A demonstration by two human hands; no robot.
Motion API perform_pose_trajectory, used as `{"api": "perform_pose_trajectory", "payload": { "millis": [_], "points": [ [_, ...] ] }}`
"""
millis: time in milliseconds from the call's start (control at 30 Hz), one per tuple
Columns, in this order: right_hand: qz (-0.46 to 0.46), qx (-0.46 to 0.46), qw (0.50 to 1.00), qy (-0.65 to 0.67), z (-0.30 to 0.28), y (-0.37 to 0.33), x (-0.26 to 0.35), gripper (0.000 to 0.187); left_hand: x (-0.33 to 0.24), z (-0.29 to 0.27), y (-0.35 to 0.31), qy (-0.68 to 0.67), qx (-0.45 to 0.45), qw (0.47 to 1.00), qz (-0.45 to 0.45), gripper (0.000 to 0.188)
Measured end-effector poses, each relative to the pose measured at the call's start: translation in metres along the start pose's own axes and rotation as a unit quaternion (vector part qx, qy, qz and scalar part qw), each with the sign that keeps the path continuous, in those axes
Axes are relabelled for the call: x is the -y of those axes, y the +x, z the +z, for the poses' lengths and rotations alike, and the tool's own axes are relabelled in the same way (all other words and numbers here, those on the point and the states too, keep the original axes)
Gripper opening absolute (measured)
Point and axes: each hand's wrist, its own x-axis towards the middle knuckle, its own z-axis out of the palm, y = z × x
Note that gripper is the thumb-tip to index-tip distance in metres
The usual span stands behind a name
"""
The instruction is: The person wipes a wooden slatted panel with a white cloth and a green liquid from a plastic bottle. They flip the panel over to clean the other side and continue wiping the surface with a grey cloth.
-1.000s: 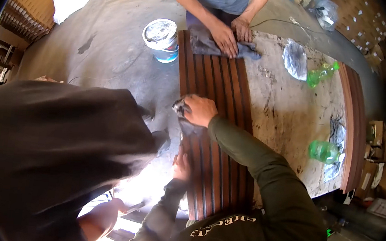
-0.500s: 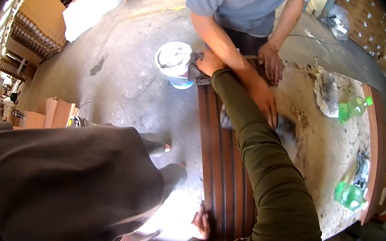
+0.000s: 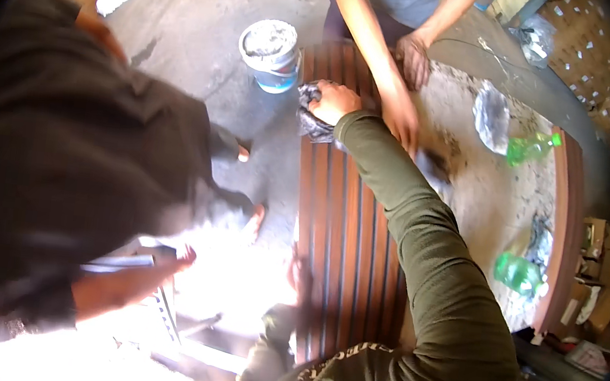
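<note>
My right hand (image 3: pixel 337 104) is closed around a dark, smudged rag (image 3: pixel 316 116), pressed on the far part of a brown slatted panel (image 3: pixel 343 248) with dark grooves. The olive-sleeved right arm reaches across the panel. My left hand (image 3: pixel 296 271) is a blur at the panel's left edge, and its fingers cannot be made out. Across from me, a co-worker in a grey shirt has one hand (image 3: pixel 401 119) over a dark, blurred cloth (image 3: pixel 435 168) at the panel's right side. The co-worker's other hand (image 3: pixel 413 60) rests at the far end.
A white-and-blue bucket (image 3: pixel 269 55) of greyish stuff stands left of the panel's far end. On the stained worktop (image 3: pixel 469 202) lie two green bottles (image 3: pixel 531 150) and crumpled plastic (image 3: pixel 491 118). Another person in dark clothes (image 3: pixel 97 167) stands close on my left, one forearm (image 3: pixel 125 287) lowered.
My right hand and the rag have come nearer along the panel. My left hand has moved farther up its left edge. The person on my left has shifted, and a forearm now shows.
</note>
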Motion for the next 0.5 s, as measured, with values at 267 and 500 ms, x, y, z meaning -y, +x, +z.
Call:
{"api": "perform_pose_trajectory", "payload": {
  "millis": [267, 500],
  "points": [
    [-0.023, 0.176, 0.983, -0.043, 0.003, -0.183, 0.044, 0.037, -0.105, -0.003, 0.039, 0.243, 0.105, 0.964, 0.031, 0.045],
    [-0.035, 0.262, 0.962, -0.064, -0.002, -0.32, 0.081, 0.039, -0.063, -0.025, 0.071, 0.206, 0.234, 0.934, 0.173, 0.051]
  ]
}}
